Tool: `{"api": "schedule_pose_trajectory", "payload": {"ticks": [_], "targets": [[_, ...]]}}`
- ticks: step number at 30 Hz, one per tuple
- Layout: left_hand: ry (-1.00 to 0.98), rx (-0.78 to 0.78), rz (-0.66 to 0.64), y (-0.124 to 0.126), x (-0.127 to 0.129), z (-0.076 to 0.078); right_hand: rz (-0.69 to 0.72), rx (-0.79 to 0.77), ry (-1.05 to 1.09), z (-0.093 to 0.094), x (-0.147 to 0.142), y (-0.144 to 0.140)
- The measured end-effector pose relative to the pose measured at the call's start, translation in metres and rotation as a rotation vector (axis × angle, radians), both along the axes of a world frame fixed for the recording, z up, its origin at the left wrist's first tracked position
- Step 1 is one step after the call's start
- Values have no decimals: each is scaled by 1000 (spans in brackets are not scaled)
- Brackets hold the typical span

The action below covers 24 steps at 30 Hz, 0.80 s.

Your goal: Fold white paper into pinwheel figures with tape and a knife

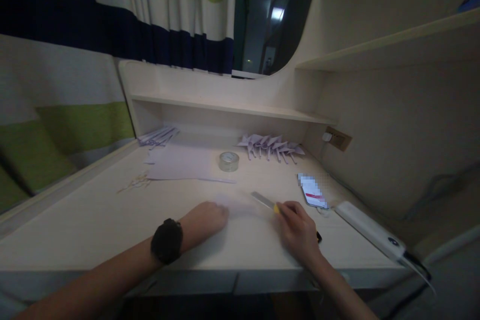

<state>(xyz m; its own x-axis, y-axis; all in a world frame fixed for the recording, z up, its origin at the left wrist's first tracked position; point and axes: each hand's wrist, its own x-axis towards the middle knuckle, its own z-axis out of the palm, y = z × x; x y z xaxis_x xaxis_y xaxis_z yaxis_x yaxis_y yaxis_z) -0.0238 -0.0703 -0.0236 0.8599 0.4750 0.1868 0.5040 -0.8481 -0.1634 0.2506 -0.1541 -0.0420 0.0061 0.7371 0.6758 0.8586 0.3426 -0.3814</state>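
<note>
Knife: utility knife [267, 202] with yellow body, lower centre of frame, blade pointing up-left, lying low over the desk.
Right hand: right hand [298, 230] closed around the knife's handle, fingers curled tight on it.
Left hand: left hand [206, 220] just left of the blade, resting flat on the desk; fingers blurred, cannot tell their spread. Black watch [167, 241] on the wrist.
Sheet: pale sheet [232, 205] under both hands, faint; edges hard to make out.
Handling note: judged best to keep the left fingers clear of the blade line, press the sheet flat, and draw with a shallow blade.
Desk: pale desk [93, 220]; tape roll [228, 161] at centre, white paper [180, 165] left of it, folded paper shapes [272, 147] in a row behind, phone [313, 191] at right, white power strip [369, 230] lower right.
Room: striped curtain [112, 25] upper left, shelf [393, 42] upper right; dim light.
</note>
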Motion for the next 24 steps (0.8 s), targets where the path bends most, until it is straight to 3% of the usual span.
{"api": "schedule_pose_trajectory", "payload": {"ticks": [4,7,10,12,14,16,24], "targets": [[-275,-69,158,6,-5,25,-111,66,-5,0,7,2],[-781,-245,360,8,-6,45,-158,83,-23,1,10,4],[-1249,-622,477,6,-1,53,-174,25,-44,4,5,4],[-1435,-900,485,4,4,50,-147,-29,-48,6,-3,4],[-1523,-1077,481,3,8,44,-109,-53,-35,8,-12,3],[-1547,-1157,476,3,10,35,-71,-50,-17,10,-20,3],[-1541,-1256,440,2,19,13,-29,-212,-140,12,-34,12]]}}
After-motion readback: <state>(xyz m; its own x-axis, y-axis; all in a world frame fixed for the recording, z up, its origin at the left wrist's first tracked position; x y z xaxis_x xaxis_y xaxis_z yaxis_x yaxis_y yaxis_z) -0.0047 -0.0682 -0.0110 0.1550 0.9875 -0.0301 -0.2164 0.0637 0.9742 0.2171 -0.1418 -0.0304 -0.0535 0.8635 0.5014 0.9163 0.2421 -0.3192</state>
